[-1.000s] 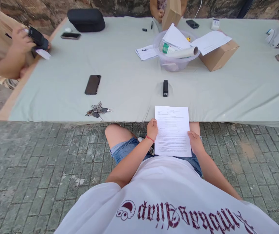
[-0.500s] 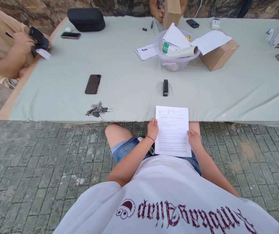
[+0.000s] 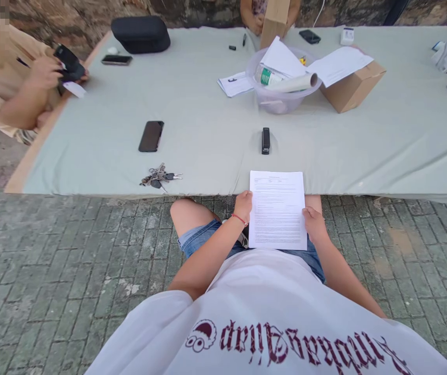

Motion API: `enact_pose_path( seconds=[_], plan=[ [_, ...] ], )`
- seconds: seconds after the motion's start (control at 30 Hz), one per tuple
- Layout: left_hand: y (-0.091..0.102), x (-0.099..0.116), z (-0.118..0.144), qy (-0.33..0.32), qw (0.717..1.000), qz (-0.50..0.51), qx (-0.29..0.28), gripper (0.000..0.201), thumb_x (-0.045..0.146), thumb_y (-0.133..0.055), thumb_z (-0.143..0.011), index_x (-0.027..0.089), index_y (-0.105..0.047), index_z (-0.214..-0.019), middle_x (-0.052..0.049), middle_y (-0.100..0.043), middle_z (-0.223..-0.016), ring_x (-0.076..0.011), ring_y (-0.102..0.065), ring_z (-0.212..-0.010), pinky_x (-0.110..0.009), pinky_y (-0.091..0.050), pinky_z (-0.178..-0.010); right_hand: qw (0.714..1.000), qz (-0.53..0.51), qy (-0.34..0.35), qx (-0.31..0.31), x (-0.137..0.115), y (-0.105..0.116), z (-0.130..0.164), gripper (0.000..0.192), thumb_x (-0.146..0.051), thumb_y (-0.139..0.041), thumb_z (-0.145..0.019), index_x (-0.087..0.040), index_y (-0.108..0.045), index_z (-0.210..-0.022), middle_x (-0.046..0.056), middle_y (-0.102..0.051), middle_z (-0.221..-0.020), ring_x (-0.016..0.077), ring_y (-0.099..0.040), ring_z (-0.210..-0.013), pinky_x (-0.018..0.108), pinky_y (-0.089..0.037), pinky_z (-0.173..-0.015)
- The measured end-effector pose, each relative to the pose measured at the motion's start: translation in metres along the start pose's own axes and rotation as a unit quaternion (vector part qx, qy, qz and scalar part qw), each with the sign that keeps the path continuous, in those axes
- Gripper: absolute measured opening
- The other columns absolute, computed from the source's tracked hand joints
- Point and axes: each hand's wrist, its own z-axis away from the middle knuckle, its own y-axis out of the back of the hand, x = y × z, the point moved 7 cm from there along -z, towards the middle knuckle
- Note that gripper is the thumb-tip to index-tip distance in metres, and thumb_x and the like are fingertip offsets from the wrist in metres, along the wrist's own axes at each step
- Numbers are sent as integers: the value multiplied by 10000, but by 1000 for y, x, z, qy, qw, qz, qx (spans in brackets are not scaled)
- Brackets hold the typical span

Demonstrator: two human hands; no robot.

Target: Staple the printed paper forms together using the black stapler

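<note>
Head view looks down on a printed sheet of paper [image 3: 277, 210] held over the person's lap, its far edge lying on the near rim of the bench [image 3: 208, 125]. Left hand [image 3: 244, 207] grips the sheet's left edge, fingers closed on it; right hand [image 3: 314, 224] pinches the right edge lower down, fingers closed on the paper too. Just beyond the sheet a black stapler [image 3: 265, 140] lies on the grey cloth, with bare cloth between the two. Further back stands a clear plastic bowl [image 3: 282, 99] filled with papers, a green-labelled tube and a paper roll, and touching its right side a cardboard box [image 3: 352, 86] with a sheet on top. To the left lie a bunch of keys [image 3: 160, 176] near the bench's edge and a dark phone [image 3: 151, 136] behind them, both well apart from the paper. A black case [image 3: 140, 33] rests at the far left corner. At the left end another person's hand [image 3: 46, 73] holds a dark device [image 3: 68, 62]
</note>
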Motion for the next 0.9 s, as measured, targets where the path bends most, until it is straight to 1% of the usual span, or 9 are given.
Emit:
enact_pose_path(
  seconds=[0.13,0.2,0.23,0.37,0.5,0.57,0.63,0.83,0.9],
  plan=[
    [-3,13,9,-67,997,-43,-8,219,275,-532,-955,194,-571,-755,-7,-606,-773,-156,-543,-737,-289,-431,-727,984,141,66,90,-35,25,2,454,-468,-390,-959,-195,-682,-1175,145,-739,-1043,315,-682,-957,472,-538,-876],
    [-9,20,14,-104,992,-68,-30,236,312,-538,-969,197,-570,-765,-11,-617,-782,-165,-552,-762,-295,-437,-755,963,177,149,142,-71,39,-1,459,-381,-353,-995,-192,-635,-1304,173,-692,-1254,328,-652,-1118,506,-531,-948],
    [-13,23,17,-119,989,-82,-41,249,332,-538,-976,199,-569,-768,-14,-625,-786,-171,-558,-772,-298,-440,-765,949,191,205,144,-93,40,-3,456,-340,-343,-1007,-199,-619,-1341,173,-648,-1357,331,-605,-1225,516,-522,-989],
    [-24,35,24,-157,979,-118,-59,277,372,-496,-1011,203,-581,-808,-36,-666,-824,-192,-593,-800,-317,-456,-791,875,247,416,8,-174,7,-17,498,-176,-348,-1003,-263,-579,-1435,113,-505,-1571,312,-431,-1443,545,-459,-1112],
    [-30,46,29,-198,965,-160,-61,292,410,-476,-1034,208,-602,-865,-49,-687,-835,-207,-615,-807,-333,-467,-803,782,319,524,-106,-225,-38,-25,567,-123,-442,-960,-302,-556,-1486,58,-398,-1667,317,-297,-1548,618,-317,-1213],
    [-32,49,31,-212,959,-177,-59,305,441,-481,-1035,212,-602,-876,-48,-685,-829,-207,-618,-797,-337,-468,-804,743,358,547,-143,-236,-54,-27,545,-115,-469,-949,-303,-609,-1441,46,-397,-1671,326,-272,-1562,648,-241,-1239],
    [-32,49,32,-221,956,-184,-59,320,455,-466,-1042,211,-601,-886,-51,-686,-833,-209,-623,-796,-341,-472,-803,720,388,554,-157,-241,-61,-31,491,-121,-487,-950,-309,-678,-1361,37,-448,-1640,334,-268,-1565,667,-197,-1247],
    [-35,46,35,-224,954,-187,-73,337,459,-440,-1052,203,-598,-900,-65,-700,-856,-212,-633,-813,-343,-481,-804,701,415,560,-154,-234,-58,-32,443,-125,-495,-948,-316,-728,-1274,27,-537,-1571,322,-298,-1556,663,-205,-1243],
    [-36,46,37,-222,955,-183,-80,347,482,-447,-1048,207,-589,-890,-52,-686,-835,-204,-624,-803,-333,-476,-802,705,418,549,-162,-231,-55,-34,472,-105,-472,-945,-305,-714,-1297,35,-525,-1584,317,-313,-1550,660,-221,-1236]
  ],
)
